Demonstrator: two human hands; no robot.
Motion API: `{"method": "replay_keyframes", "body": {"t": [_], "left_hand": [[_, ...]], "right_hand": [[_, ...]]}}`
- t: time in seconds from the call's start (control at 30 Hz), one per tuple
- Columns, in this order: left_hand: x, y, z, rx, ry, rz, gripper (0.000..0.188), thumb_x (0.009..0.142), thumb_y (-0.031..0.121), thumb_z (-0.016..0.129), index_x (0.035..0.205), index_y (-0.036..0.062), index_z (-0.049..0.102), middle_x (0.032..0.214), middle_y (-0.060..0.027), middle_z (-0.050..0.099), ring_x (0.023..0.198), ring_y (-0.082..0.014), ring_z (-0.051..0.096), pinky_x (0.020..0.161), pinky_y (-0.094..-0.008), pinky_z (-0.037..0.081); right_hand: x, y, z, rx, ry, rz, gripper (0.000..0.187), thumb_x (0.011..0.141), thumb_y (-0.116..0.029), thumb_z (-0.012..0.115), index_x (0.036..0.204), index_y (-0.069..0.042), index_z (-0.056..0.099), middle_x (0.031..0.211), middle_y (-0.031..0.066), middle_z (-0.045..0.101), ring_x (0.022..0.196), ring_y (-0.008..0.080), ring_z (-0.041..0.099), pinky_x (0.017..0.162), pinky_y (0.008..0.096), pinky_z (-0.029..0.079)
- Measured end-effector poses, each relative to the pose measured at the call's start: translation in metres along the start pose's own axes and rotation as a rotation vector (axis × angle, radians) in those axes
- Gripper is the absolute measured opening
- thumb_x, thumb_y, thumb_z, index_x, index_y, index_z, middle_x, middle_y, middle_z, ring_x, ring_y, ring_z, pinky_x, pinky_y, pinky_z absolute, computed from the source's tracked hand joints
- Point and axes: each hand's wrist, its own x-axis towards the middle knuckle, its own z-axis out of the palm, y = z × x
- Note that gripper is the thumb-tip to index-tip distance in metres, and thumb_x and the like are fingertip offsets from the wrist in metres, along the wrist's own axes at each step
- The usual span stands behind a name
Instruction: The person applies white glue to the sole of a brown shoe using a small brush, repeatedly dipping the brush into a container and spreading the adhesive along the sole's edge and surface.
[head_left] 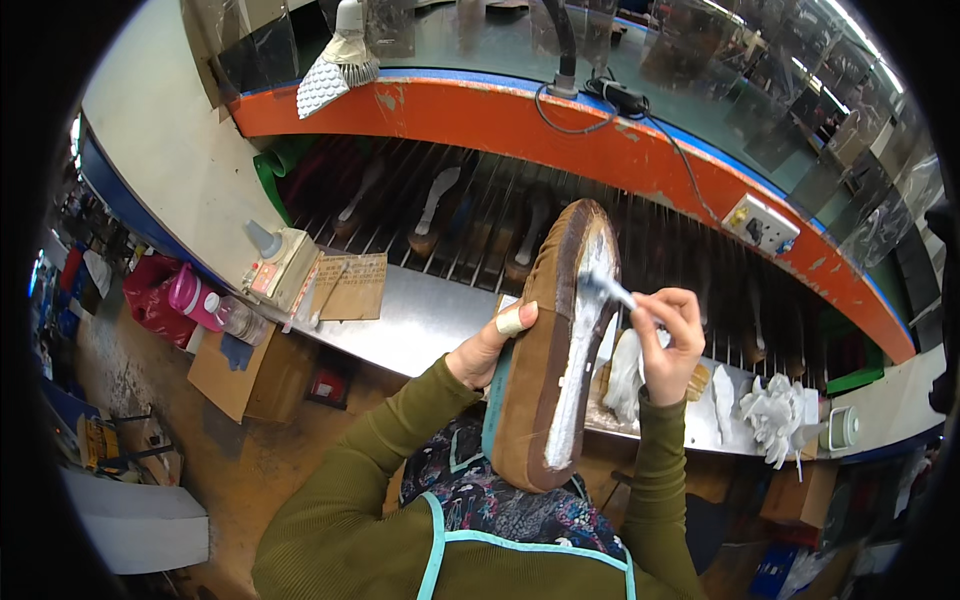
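Observation:
A brown suede shoe (524, 400), its underside turned toward the right, stands tilted in front of me with the toe end up. Along that underside runs a white, wet-looking coating (572, 380) inside a dark brown rim. My left hand (482, 352), a pale wrap round its thumb, grips the shoe by its left side; most of its fingers are hidden behind it. Between thumb and fingers my right hand (674, 340) pinches the pale handle of a small brush (612, 290). The brush's bristles touch the coating on the upper part of the underside.
Behind the shoe is a rack of metal rods (480, 210) with several shoes, under an orange beam (450, 108). A metal ledge (385, 325) carries a cardboard piece (352, 288) at left and crumpled white gloves (772, 415) at right. A power socket (758, 222) sits on the beam.

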Motion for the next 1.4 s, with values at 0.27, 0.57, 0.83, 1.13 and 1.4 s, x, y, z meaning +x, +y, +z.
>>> {"method": "replay_keyframes", "body": {"t": [0.27, 0.57, 0.83, 1.13, 1.4], "left_hand": [[-0.014, -0.023, 0.004, -0.061, 0.145, 0.069, 0.072, 0.087, 0.049, 0.061, 0.136, 0.0021, 0.038, 0.125, -0.0126, 0.054, 0.111, -0.0197, 0.057, 0.095, -0.0349, 0.049], [-0.018, -0.029, 0.0, 0.029, 0.216, 0.094, 0.069, 0.088, 0.041, 0.062, 0.137, 0.0014, 0.035, 0.126, -0.0132, 0.051, 0.113, -0.0205, 0.055, 0.095, -0.0343, 0.049], [-0.011, -0.028, 0.011, 0.15, 0.25, 0.112, 0.071, 0.087, 0.048, 0.06, 0.135, 0.0, 0.039, 0.124, -0.0126, 0.054, 0.109, -0.0203, 0.058, 0.095, -0.0345, 0.048], [-0.004, -0.02, 0.009, 0.187, 0.236, 0.092, 0.073, 0.085, 0.048, 0.062, 0.135, 0.0012, 0.039, 0.122, -0.012, 0.055, 0.11, -0.02, 0.057, 0.094, -0.0345, 0.049], [0.004, -0.015, -0.005, 0.199, 0.221, 0.076, 0.071, 0.085, 0.046, 0.064, 0.135, 0.0031, 0.039, 0.122, -0.0121, 0.054, 0.109, -0.0199, 0.057, 0.094, -0.0347, 0.049]], "right_hand": [[-0.071, -0.018, -0.011, 0.172, -0.14, 0.347, 0.013, 0.08, -0.001, 0.07, 0.093, 0.001, 0.072, 0.089, 0.0062, 0.055, 0.081, 0.0146, 0.053, 0.071, 0.0259, 0.044], [-0.101, -0.043, 0.002, 0.089, -0.011, 0.452, 0.013, 0.081, -0.001, 0.07, 0.094, 0.0, 0.072, 0.09, 0.0048, 0.054, 0.079, 0.0122, 0.053, 0.068, 0.0239, 0.044], [-0.074, -0.027, 0.009, -0.137, 0.069, 0.293, 0.015, 0.08, -0.004, 0.073, 0.095, -0.005, 0.073, 0.092, 0.0047, 0.056, 0.071, 0.0118, 0.05, 0.065, 0.0234, 0.043], [-0.044, -0.006, -0.001, -0.041, 0.001, 0.178, 0.016, 0.076, -0.009, 0.076, 0.091, -0.009, 0.075, 0.088, 0.0019, 0.057, 0.064, 0.0106, 0.049, 0.066, 0.0249, 0.039], [-0.046, 0.004, -0.017, 0.012, -0.172, 0.197, 0.014, 0.076, -0.011, 0.075, 0.091, -0.008, 0.075, 0.081, 0.0024, 0.058, 0.062, 0.0112, 0.05, 0.058, 0.0269, 0.038]]}}
